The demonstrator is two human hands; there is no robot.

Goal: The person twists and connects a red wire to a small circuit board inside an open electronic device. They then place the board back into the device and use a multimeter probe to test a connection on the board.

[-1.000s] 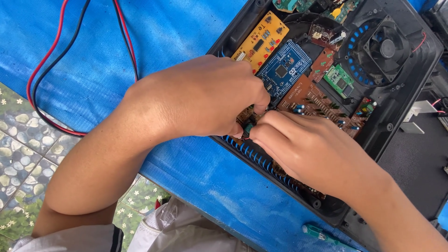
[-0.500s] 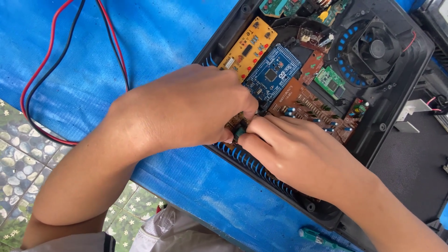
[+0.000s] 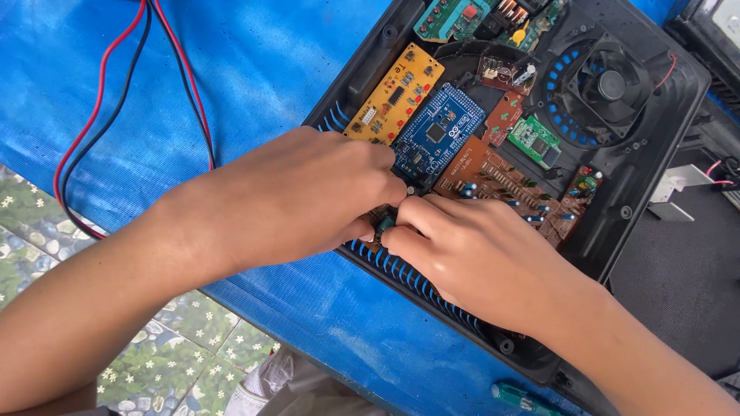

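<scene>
Component (image 3: pixel 385 224) pinched between both hands (image 3: pixel 393 219)

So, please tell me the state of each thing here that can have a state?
Left hand: fingers pinched at the brown board's edge.
Right hand: fingertips meet the left's, on the same spot.
Case: open, boards exposed.
Fan: blades look still.
Brown board: partly covered by hands.
Wires: loose on the blue sheet.

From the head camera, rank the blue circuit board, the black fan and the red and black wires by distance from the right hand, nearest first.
1. Blue circuit board, just above the right hand.
2. Black fan, up in the case's far corner.
3. Red and black wires, far off on the blue sheet.
</scene>
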